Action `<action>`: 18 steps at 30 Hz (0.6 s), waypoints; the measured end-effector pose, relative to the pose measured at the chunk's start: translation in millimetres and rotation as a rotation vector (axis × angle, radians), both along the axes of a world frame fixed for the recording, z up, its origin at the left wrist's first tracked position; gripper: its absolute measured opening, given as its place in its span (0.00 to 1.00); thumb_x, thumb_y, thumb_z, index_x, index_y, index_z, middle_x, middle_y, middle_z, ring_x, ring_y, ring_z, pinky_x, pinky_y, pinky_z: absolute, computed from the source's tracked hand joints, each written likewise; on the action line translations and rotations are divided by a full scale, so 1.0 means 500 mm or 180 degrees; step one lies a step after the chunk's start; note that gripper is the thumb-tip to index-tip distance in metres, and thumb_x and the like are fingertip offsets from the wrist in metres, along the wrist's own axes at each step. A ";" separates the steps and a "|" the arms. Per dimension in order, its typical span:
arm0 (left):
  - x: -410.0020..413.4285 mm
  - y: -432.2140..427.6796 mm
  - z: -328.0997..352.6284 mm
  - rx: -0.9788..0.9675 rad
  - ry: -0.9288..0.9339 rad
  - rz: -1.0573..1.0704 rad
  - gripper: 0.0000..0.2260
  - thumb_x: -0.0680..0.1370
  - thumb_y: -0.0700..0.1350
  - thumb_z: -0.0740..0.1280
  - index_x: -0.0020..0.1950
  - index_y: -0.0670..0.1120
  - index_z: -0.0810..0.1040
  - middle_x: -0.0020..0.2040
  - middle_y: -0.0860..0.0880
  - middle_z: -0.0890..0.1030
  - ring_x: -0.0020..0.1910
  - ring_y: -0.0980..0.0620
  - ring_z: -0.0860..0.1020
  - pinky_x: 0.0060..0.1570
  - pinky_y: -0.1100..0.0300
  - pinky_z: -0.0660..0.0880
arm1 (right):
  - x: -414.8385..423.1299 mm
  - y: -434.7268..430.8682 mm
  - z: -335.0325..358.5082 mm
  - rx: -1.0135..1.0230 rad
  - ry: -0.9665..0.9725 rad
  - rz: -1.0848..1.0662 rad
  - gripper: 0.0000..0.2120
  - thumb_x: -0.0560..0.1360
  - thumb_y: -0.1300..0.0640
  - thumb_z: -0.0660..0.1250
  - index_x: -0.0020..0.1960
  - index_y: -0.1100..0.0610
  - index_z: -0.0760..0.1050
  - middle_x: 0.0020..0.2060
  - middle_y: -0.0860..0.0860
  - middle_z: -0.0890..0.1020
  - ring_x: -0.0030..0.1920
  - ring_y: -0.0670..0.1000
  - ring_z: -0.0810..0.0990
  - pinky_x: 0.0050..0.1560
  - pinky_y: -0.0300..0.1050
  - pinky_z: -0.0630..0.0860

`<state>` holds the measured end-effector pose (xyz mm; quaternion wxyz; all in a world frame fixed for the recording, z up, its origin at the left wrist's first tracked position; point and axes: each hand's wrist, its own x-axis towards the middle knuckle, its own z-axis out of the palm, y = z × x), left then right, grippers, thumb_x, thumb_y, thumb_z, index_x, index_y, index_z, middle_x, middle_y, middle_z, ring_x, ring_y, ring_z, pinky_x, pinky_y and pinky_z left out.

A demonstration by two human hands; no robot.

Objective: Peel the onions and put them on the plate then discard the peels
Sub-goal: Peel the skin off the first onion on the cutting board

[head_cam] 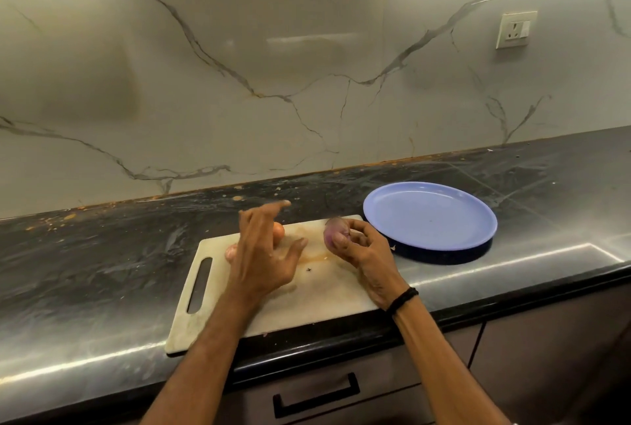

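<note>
step: peeling – judged near done | right hand (355, 248) fingers curled round purple onion (332, 236) above cutting board (307, 295), 2 o'clock corner | left hand (263, 254) fingers spread, holding nothing, over unpeeled onions (279, 230) | next: probably clear any last skin, then carry to bare plate (430, 219) – 3 o'clock

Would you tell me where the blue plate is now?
Head view, right of centre: the blue plate lies on the counter beside the cutting board's far corner, near the right hand gripping an onion.

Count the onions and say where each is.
3. A purplish onion is held in the right hand at the right end of the cutting board; two orange-skinned onions sit on the board, partly behind the left hand, which may hide more.
</note>
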<state>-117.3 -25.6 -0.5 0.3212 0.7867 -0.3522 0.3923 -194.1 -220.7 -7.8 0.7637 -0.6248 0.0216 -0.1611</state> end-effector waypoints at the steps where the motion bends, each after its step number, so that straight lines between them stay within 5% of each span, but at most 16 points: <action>1: -0.007 -0.006 -0.001 0.0093 0.0065 -0.0178 0.30 0.72 0.55 0.73 0.70 0.43 0.72 0.60 0.47 0.76 0.57 0.53 0.69 0.56 0.60 0.70 | 0.003 0.001 0.002 0.0067 0.0001 0.0062 0.27 0.66 0.50 0.77 0.61 0.58 0.75 0.55 0.55 0.83 0.56 0.54 0.82 0.59 0.56 0.78; 3: -0.017 -0.012 -0.005 0.0305 0.0344 -0.0473 0.32 0.72 0.57 0.74 0.72 0.45 0.71 0.62 0.52 0.74 0.54 0.58 0.70 0.54 0.59 0.73 | 0.007 0.005 0.012 0.0081 0.0002 0.0167 0.26 0.67 0.52 0.76 0.61 0.59 0.73 0.54 0.56 0.83 0.55 0.55 0.82 0.59 0.57 0.78; 8: -0.025 -0.014 -0.003 0.0517 0.1181 -0.0793 0.37 0.73 0.61 0.73 0.78 0.53 0.63 0.63 0.57 0.73 0.54 0.62 0.73 0.50 0.74 0.69 | 0.026 0.026 0.058 0.0031 -0.0102 0.0459 0.27 0.68 0.53 0.75 0.63 0.59 0.71 0.54 0.57 0.82 0.55 0.56 0.83 0.56 0.52 0.80; 14: -0.012 -0.012 -0.009 0.0334 0.1547 -0.0776 0.36 0.73 0.62 0.72 0.77 0.52 0.64 0.61 0.56 0.76 0.53 0.58 0.77 0.53 0.60 0.78 | 0.043 0.051 0.017 0.0627 -0.0073 0.0649 0.24 0.72 0.56 0.72 0.64 0.62 0.71 0.58 0.60 0.81 0.57 0.59 0.81 0.50 0.50 0.80; 18: -0.017 -0.018 -0.003 0.0308 0.1586 -0.0825 0.26 0.73 0.56 0.75 0.69 0.56 0.71 0.60 0.59 0.77 0.58 0.62 0.76 0.59 0.64 0.75 | 0.046 0.055 0.006 0.0343 -0.0047 0.0645 0.22 0.72 0.55 0.71 0.63 0.61 0.72 0.55 0.58 0.82 0.56 0.59 0.81 0.52 0.51 0.80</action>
